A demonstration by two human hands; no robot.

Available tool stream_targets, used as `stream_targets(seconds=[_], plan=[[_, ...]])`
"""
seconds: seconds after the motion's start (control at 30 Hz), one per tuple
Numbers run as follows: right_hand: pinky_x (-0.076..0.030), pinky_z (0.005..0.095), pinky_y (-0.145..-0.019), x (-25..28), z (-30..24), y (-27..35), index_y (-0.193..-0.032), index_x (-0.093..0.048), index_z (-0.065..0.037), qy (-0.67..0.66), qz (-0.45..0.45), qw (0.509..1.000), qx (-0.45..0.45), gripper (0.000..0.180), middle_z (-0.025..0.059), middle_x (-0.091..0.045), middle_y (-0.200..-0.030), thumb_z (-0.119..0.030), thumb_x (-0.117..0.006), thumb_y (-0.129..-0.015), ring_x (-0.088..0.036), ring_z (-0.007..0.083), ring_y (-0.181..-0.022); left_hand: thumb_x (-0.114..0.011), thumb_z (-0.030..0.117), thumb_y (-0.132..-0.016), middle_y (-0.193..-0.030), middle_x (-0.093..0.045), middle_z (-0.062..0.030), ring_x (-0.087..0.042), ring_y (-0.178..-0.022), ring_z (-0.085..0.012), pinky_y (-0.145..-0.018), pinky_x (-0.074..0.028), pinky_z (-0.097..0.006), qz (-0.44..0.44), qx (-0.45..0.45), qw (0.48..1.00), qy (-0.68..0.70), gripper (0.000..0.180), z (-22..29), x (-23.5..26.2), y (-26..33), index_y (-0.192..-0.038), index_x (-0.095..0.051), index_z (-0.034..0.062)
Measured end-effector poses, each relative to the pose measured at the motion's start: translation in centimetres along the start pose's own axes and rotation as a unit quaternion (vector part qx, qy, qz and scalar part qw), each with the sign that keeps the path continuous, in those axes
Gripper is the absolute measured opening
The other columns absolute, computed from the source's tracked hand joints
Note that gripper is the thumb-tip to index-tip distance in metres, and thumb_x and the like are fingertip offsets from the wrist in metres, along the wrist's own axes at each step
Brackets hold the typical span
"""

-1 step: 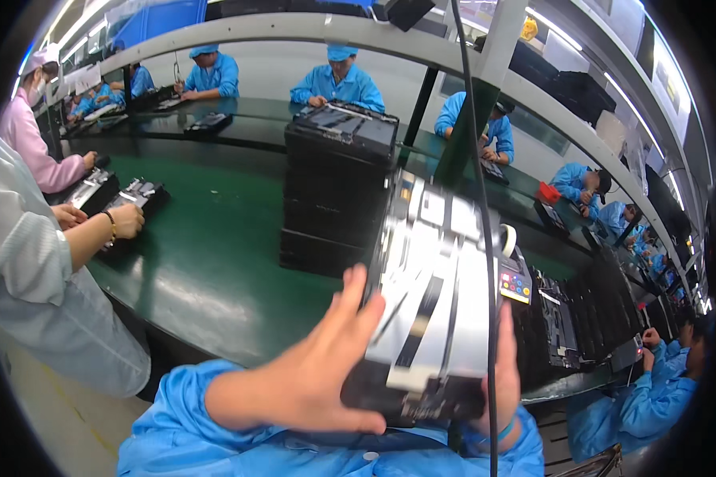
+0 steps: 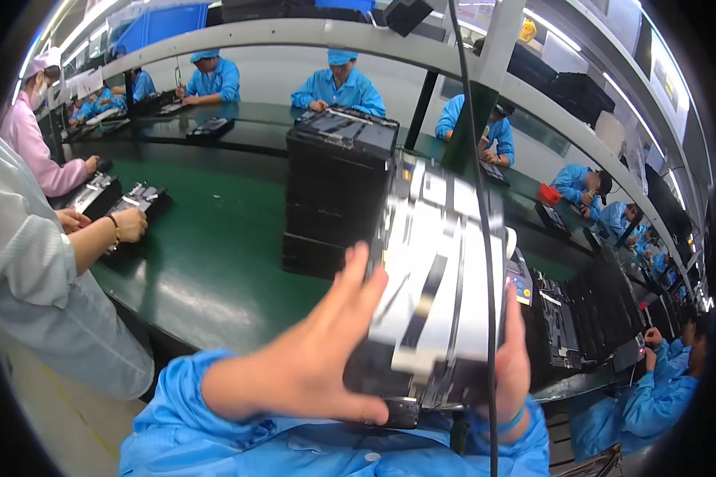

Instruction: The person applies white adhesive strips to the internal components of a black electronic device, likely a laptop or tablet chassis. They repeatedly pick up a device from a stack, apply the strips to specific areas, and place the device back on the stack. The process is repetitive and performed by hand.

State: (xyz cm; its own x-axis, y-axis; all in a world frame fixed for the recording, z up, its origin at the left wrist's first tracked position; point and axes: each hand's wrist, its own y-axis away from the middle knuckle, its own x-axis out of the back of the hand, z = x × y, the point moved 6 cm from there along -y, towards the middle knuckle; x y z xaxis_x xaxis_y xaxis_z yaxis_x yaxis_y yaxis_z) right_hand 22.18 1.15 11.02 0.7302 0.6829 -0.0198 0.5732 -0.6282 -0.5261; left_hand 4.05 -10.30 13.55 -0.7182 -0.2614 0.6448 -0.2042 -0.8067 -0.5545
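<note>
Before my chest a flat black electronic device, opened to bright silver panels and dark strips, is held tilted between both hands. My left hand presses along its left side, fingers spread up the edge and thumb at the near corner. Along the right edge lies my right hand, fingers pointing up, partly behind a hanging black cable. The device is smeared by motion, and its underside is hidden. Just past it, a tall stack of similar black devices stands on the green bench.
Right of my hands are a small box with coloured buttons and a row of upright black devices. At left a co-worker's hands work on similar devices. A grey frame bar crosses above; co-workers sit across the bench.
The held device has shifted slightly up and to the right, with both hands moving along. The hanging cable and the stack look about the same.
</note>
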Motion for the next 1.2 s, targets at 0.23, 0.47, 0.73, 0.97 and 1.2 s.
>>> stream_targets(seconds=[0.23,0.47,0.73,0.97,1.2], plan=[[-0.053,0.0306,-0.074,-3.9,0.1,-18.3,-0.125,-0.039,0.002,-0.209,-0.077,0.974,-0.046,0.042,0.0113,-0.059,-0.107,-0.017,-0.054,-0.092,-0.063,0.0174,-0.093,-0.086,0.010,-0.056,-0.147,-0.032,-0.0206,-0.032,-0.135,-0.0245,-0.111,-0.022,-0.032,0.092,0.089,0.987,0.096,0.110,-5.9,13.2,-9.3,-0.143,-0.022,-0.0079],[-0.046,0.0325,-0.083,-5.5,7.7,-28.4,-0.114,-0.050,0.000,-0.108,-0.030,0.991,-0.070,0.044,0.0096,-0.058,-0.102,-0.024,-0.068,-0.081,-0.057,0.0177,-0.092,-0.077,0.002,-0.060,-0.146,-0.031,-0.0233,-0.031,-0.136,-0.0276,-0.111,-0.022,-0.032,0.113,0.143,0.976,0.115,0.099,-16.8,17.6,-13.0,-0.141,-0.022,-0.0115],[-0.035,0.0368,-0.097,-0.5,16.0,-25.2,-0.127,-0.048,-0.007,-0.149,0.096,0.968,-0.179,0.060,0.0084,-0.054,-0.121,-0.055,-0.049,-0.091,-0.047,0.0206,-0.115,-0.056,0.057,-0.086,-0.145,-0.035,-0.0162,-0.030,-0.136,-0.0258,-0.110,-0.023,-0.037,0.280,0.121,0.862,0.405,0.090,-24.8,12.7,-7.4,-0.144,-0.022,-0.0026],[-0.028,0.0469,-0.109,-3.4,29.7,-15.9,-0.136,-0.043,-0.012,-0.244,0.036,0.859,-0.448,0.062,0.0112,-0.044,-0.141,-0.057,-0.034,-0.095,-0.038,0.0307,-0.131,-0.029,0.053,-0.098,-0.132,-0.053,-0.0112,-0.049,-0.119,-0.0244,-0.100,-0.037,-0.034,0.359,0.379,0.741,0.423,0.062,-33.9,-0.6,2.5,-0.127,-0.053,0.0032],[-0.032,0.0462,-0.106,-6.8,27.7,-15.6,-0.136,-0.044,-0.013,-0.242,-0.038,0.863,-0.441,0.067,0.0091,-0.048,-0.138,-0.063,-0.031,-0.093,-0.043,0.0289,-0.126,-0.030,0.047,-0.100,-0.136,-0.049,-0.0108,-0.046,-0.124,-0.0248,-0.105,-0.034,-0.036,0.353,0.363,0.750,0.425,0.057,-31.3,1.4,3.4,-0.133,-0.047,0.0038]])
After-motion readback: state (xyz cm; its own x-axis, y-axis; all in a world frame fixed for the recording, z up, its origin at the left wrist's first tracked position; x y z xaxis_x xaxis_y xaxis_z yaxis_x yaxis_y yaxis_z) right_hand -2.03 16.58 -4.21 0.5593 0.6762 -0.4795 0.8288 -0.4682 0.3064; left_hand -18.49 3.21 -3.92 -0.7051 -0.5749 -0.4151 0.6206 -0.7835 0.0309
